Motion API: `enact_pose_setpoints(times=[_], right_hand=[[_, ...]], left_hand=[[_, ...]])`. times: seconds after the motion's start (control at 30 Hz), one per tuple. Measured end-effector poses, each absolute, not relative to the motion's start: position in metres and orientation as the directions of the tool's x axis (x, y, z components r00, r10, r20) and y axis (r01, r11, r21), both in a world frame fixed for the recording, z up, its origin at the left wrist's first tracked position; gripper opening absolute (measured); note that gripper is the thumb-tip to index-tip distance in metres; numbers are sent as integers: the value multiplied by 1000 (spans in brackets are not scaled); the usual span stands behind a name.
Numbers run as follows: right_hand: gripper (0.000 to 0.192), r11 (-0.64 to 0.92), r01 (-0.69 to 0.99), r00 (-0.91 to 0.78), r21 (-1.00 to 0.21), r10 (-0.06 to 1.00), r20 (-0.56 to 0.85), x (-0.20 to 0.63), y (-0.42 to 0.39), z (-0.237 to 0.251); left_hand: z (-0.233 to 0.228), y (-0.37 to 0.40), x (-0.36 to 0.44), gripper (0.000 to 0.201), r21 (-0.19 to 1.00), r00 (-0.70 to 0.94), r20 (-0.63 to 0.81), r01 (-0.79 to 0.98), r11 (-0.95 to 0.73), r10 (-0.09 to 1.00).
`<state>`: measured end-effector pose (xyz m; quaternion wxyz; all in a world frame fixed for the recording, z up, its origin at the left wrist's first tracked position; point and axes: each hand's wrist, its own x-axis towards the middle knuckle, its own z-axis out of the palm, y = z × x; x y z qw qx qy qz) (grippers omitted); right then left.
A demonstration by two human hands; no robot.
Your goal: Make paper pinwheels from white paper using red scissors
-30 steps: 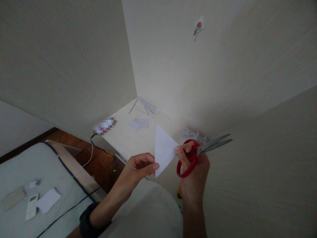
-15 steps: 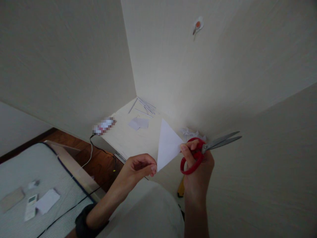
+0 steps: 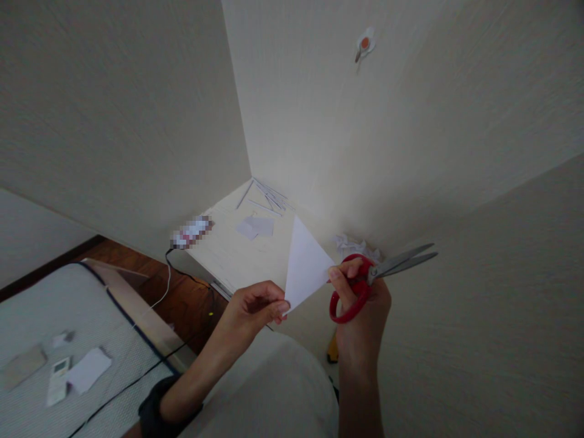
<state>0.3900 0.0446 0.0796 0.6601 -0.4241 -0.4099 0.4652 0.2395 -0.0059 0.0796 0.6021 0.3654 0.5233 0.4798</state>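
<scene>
Risk first, as a judgement: white triangular sheet of folded paper (image 3: 305, 263) pinched only at two corners, so liable to slip, twist or sag if either pinch loosens; thin sheet, little stiffness, held up in the air with nothing beneath. Red-handled scissors with grey metal blades (image 3: 374, 275) carried in the same hand as one paper corner, so attention split between two grips; could drop the scissors or crumple the corner if the fingers shift. Blades nearly closed and pointing away to the right, clear of the paper and of the other hand, so little cutting hazard as things stand

Left hand (image 3: 252, 311) curled, thumb and forefinger closed on the lower corner of the paper, remaining fingers folded into the palm. Right hand (image 3: 362, 310) closed around the red loops of the scissors, fingers through the handles, thumb and fingertip also nipping the right corner of the paper. Paper upright between the two hands, apex pointing up, above a small white table (image 3: 237, 249) set in the corner of the walls. On that table, well apart from the hands: loose paper pieces (image 3: 255, 226), thin paper strips (image 3: 267, 198), a crumpled white wad (image 3: 356, 246) just behind the scissors
</scene>
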Motion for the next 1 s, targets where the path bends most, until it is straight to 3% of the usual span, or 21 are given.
enact_pose_setpoints(times=[0.13, 0.33, 0.53, 0.67, 0.87, 1.0], right_hand=[[27, 217, -252, 149, -943, 972, 184, 393, 45, 81], [26, 260, -305, -118, -916, 944, 307, 399, 44, 84], [25, 156, -303, -456, -940, 843, 287, 409, 39, 84], [23, 91, -271, -597, -958, 765, 241, 415, 41, 84], [25, 95, -111, -464, -989, 875, 136, 414, 46, 80], [25, 5, -41, -444, -999, 896, 23, 403, 41, 85]], left_hand=[[77, -6, 240, 15, 959, -89, -255, -148, 240, 963], [73, -2, 238, 9, 932, -171, -265, -298, 206, 949], [77, 4, 227, 17, 902, -284, -277, -406, 146, 918], [82, 5, 222, 7, 932, -317, -218, -349, 100, 923], [94, 1, 222, 17, 969, -360, -117, -245, 28, 926], [101, -2, 225, 21, 979, -343, -112, -200, 44, 933]])
